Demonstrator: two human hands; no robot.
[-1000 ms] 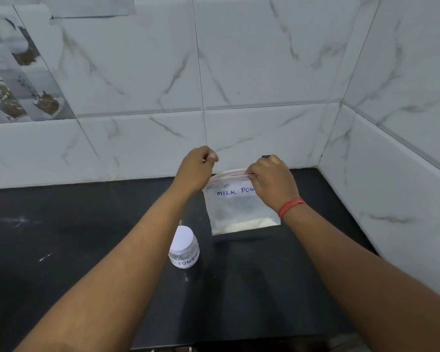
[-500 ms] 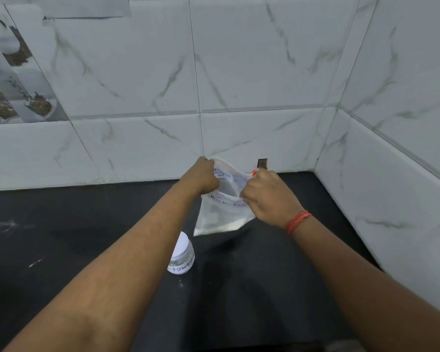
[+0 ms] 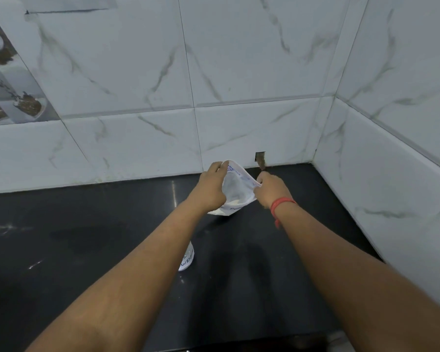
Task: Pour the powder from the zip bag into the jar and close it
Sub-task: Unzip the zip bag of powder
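1. The left hand (image 3: 211,190) pinches the left edge of the zip bag (image 3: 236,189), and the right hand (image 3: 271,190) pinches the right edge, so the mouth is pulled open.
2. The bag is held just above the black bench (image 3: 87,237), with white powder (image 3: 235,200) at its bottom.
3. The jar (image 3: 187,259) stands on the bench, near the bag (mostly hidden behind the left forearm)

Home kitchen corner: black stone counter (image 3: 87,237), marble-look wall tiles (image 3: 239,59), food-picture tiles (image 3: 10,97).
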